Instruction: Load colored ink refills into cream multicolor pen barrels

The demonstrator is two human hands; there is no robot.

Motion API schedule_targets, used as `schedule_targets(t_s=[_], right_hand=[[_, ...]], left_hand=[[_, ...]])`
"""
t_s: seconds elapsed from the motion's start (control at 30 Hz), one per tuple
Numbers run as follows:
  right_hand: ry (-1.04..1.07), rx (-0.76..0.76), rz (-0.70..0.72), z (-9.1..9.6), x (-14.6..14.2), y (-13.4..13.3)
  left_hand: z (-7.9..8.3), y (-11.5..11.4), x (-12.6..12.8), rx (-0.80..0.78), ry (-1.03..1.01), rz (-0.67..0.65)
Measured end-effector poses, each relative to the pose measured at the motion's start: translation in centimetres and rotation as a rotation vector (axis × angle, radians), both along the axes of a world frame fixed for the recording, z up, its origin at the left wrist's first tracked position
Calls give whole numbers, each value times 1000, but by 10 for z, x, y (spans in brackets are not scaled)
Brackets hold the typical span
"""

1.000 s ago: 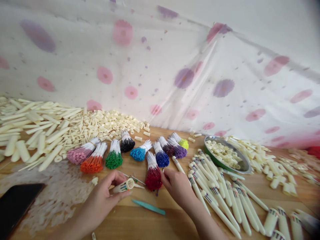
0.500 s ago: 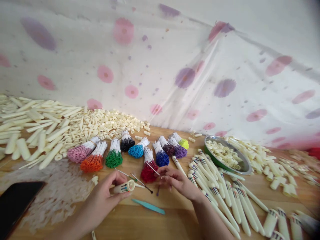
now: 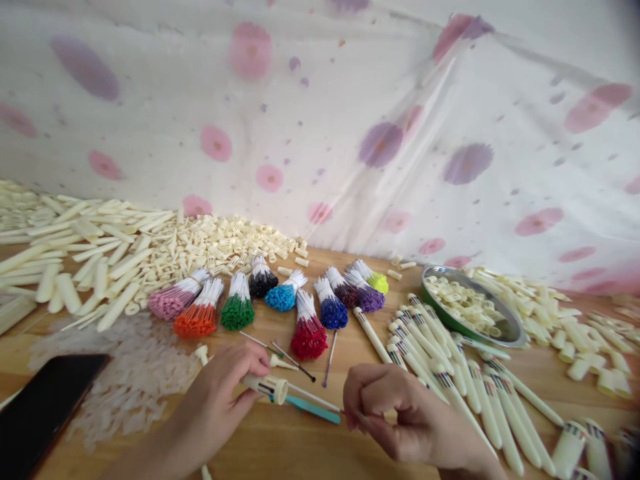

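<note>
Between the thumb and fingers of my left hand [image 3: 223, 390] is a cream slotted pen section [image 3: 267, 387] with coloured pieces in its slots, its round open end facing right. My right hand [image 3: 405, 413] pinches a thin white pen refill [image 3: 313, 397], whose far end reaches the mouth of that section; how deep it goes, I cannot tell. Just beneath the refill lie turquoise tweezers [image 3: 320, 411] on the wooden table. Beyond my hands, loose refills [image 3: 285, 360] lie near a bundle of red-ended refills [image 3: 309, 333] and a purple-ended refill [image 3: 331, 360].
Several coloured refill bundles [image 3: 237, 307] stand across the middle. Cream pen parts [image 3: 100, 257] are heaped at left, near clear plastic pieces [image 3: 135, 380] and a black phone [image 3: 50, 413]. Assembled pens [image 3: 465, 393] lie at right, before a metal bowl [image 3: 517, 333] of cream rings.
My right hand has moved from beside the red bundle toward me and right, bringing the refill to the pen section's open end. My left hand has shifted slightly right, and the view has shifted.
</note>
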State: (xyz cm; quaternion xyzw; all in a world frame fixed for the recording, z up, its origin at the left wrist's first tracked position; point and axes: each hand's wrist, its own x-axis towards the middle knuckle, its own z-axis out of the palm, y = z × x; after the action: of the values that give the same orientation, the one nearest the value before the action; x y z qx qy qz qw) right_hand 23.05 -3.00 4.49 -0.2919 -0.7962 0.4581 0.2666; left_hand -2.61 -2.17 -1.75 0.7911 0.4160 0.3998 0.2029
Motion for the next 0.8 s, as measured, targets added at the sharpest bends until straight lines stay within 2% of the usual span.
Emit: schedule_targets(t_s=[0.17,0.6,0.8], right_hand=[[-43,26,-4,2,-8,-1],[11,-33,31,2,-18,-3],[-35,36,6,2,-20,-4]], left_hand=[[-1,-4,3,-22,-10,-42],[1,-10,5,-86,6,-29],[1,-11,6,-72,9,-40]])
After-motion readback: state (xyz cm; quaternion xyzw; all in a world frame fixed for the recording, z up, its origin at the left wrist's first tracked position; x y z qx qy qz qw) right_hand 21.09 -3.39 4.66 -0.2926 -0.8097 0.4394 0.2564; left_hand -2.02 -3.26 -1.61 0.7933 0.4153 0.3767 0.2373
